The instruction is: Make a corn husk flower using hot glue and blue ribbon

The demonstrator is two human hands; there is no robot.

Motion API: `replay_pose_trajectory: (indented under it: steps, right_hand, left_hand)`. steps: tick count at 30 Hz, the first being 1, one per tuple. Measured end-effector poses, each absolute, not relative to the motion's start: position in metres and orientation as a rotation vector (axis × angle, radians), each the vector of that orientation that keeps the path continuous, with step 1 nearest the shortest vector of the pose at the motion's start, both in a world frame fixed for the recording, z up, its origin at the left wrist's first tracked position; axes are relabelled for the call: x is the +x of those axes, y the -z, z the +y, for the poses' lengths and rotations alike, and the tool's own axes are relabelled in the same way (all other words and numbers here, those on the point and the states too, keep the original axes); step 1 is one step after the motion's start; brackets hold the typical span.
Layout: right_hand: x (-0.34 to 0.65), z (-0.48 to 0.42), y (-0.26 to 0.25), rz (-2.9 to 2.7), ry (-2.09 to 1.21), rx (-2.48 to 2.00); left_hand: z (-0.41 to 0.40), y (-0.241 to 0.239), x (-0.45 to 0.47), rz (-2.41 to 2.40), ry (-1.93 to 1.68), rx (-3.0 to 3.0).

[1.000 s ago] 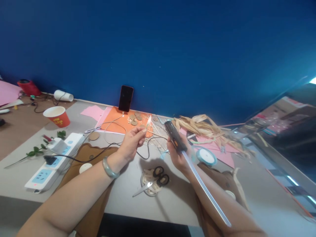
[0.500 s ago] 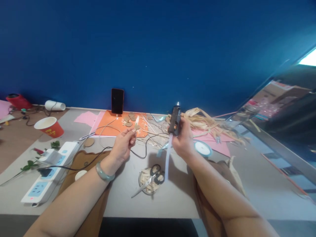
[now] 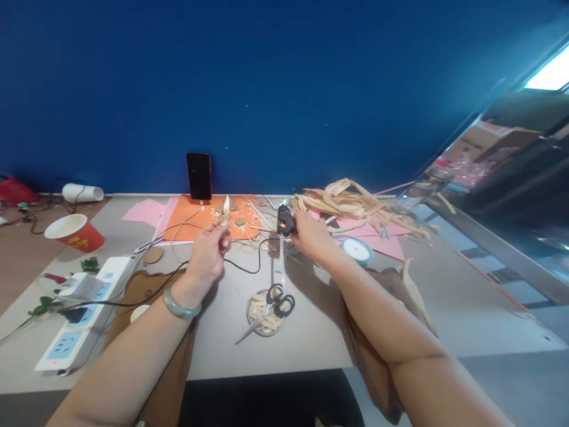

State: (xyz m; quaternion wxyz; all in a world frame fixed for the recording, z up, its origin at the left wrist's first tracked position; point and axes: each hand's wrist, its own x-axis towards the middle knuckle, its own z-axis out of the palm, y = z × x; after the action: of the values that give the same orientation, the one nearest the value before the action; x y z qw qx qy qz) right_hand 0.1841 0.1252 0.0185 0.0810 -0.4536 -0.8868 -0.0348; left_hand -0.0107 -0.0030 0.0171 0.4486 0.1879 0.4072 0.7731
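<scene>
I see the left hand [image 3: 213, 244] with thumb and fingertips closed in a pinch, and they hold a small pale piece [image 3: 226, 207] by its lower end. The piece stands upright above the fingers, in front of the orange sheet [image 3: 185, 224]; a green bracelet [image 3: 180, 305] is around this wrist. The right hand [image 3: 310, 234] is curled at the right side of the black glue gun [image 3: 285, 219] – its fingers are partly hidden, so I cannot tell how tight this grip is, nor whether the gun touches the table [image 3: 320, 350]. From the gun's back end a clear glue stick [image 3: 281, 261] points toward me.

Below, the scissors [image 3: 252, 329] lie across a round dish [image 3: 248, 314] with pale strips [image 3: 270, 325] in it. Several wooden discs [image 3: 240, 221] lie on the orange sheet, and the phone [image 3: 200, 177] leans on the blue wall [image 3: 267, 89] behind it. Dry husks [image 3: 355, 200] lie beyond the right hand, with the ribbon roll [image 3: 357, 250] near its wrist. At far left I have the power strip [image 3: 91, 317] – and a red cup [image 3: 80, 236] standing upright behind it.
</scene>
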Motion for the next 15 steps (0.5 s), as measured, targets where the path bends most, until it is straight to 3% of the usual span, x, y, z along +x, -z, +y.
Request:
replay_pose_trajectory:
  steps: [15]
  right_hand:
    - [0.176,0.136,0.005,-2.767,-0.212,-1.599]
  left_hand:
    - [-0.002,-0.015,-0.015,0.994,-1.977,0.516]
